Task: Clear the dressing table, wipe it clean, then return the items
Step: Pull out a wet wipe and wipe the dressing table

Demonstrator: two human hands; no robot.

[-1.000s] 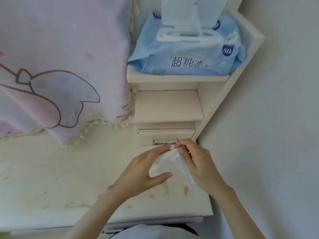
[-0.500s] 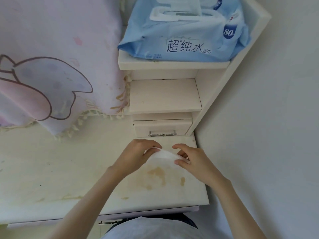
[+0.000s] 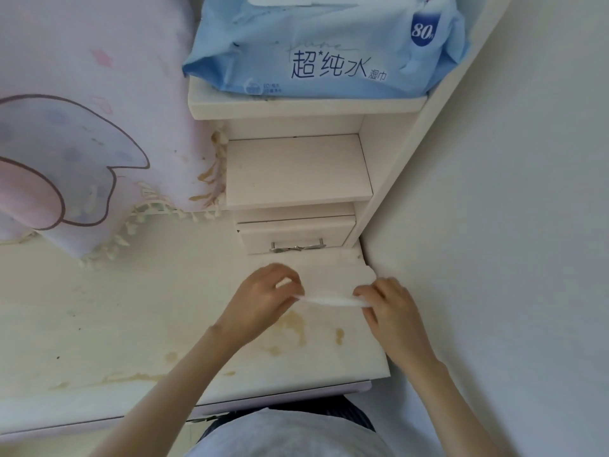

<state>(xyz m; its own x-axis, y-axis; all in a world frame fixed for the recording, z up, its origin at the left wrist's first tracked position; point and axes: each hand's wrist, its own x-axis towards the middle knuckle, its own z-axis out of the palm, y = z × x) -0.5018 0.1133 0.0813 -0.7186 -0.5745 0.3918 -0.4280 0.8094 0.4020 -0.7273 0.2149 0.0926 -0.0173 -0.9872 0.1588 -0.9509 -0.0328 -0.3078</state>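
A white wet wipe (image 3: 329,300) is stretched flat between my two hands just above the cream dressing table top (image 3: 138,311). My left hand (image 3: 263,298) pinches its left end and my right hand (image 3: 392,308) pinches its right end. Brown stains (image 3: 293,324) mark the table surface right below the wipe, with more stains along the front edge. A blue pack of wet wipes (image 3: 326,44) lies on the top shelf of the small white shelf unit (image 3: 296,169) at the back right.
A pink cartoon-print cloth with tassels (image 3: 92,127) hangs over the back left of the table. A small drawer with a metal handle (image 3: 296,247) sits under the shelves. A white wall (image 3: 510,225) runs close along the table's right side.
The hands have spread the crumpled wipe out sideways and lowered it towards the stained table. The view has tilted down and closer.
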